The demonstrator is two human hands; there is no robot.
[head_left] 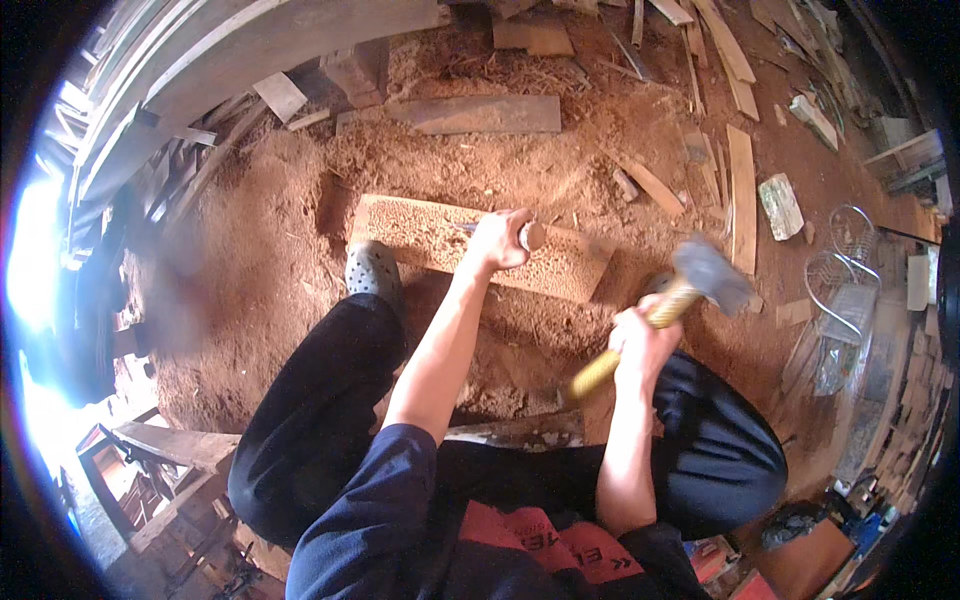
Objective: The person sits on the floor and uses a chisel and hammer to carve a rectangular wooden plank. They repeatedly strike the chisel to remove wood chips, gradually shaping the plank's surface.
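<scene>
Two tight grips, I saw.
Left hand held a wooden handle by the board's far edge; right hand held a hammer.

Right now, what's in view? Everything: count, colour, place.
Board: one, tan, crosswise ahead
Handheld tool: one, tan-ended, in left grip
Hammer: one, dark head, yellow handle, in right grip
Scrap planks: many, brown, top and right
Block: one, whitish, right
Wire item: count unclear, silvery, right
Beams: several, grey-brown, upper left
Wooden frame: one, brown, lower left
Clog: one clear, grey, by board's left end
Legs: two, black-trousered, either side
Grips: two, bare, left over board, right by right leg
</scene>
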